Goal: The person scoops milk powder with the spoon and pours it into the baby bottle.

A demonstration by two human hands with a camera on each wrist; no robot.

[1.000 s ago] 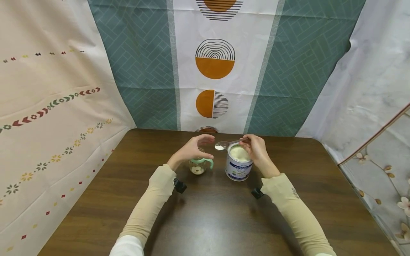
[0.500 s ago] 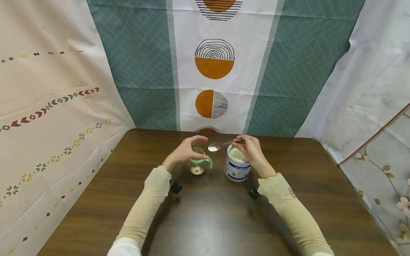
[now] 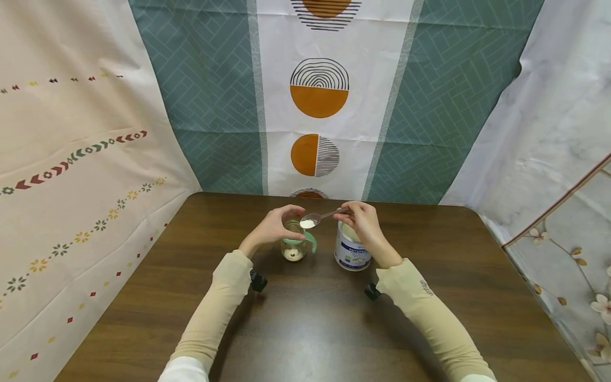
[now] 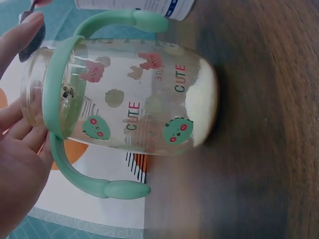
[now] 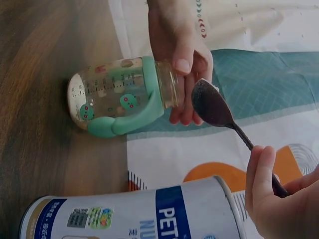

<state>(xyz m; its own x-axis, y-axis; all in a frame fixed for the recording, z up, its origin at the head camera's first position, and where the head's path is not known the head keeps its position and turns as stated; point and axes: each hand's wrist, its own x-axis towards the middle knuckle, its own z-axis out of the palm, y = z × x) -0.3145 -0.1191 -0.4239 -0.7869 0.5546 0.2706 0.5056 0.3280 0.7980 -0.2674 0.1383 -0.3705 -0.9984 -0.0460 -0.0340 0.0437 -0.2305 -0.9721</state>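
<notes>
A: Head view, we've got the left hand [image 3: 273, 228] with fingers curled round the rim of the bottle [image 3: 294, 245], which stands on the table [image 3: 315, 329] just left of the can [image 3: 352, 253].

B: Yep, and our right hand [image 3: 364, 225] pinches the spoon [image 3: 316, 218], powder-loaded bowl above the bottle's mouth.

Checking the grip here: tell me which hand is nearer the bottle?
Left. The left hand holds the bottle at its rim; the right hand holds the spoon beside it.

A staged recording booth, not a lived-in room: printed fabric backdrops [image 3: 320, 101] enclose a dark wooden table [image 3: 315, 323].
</notes>
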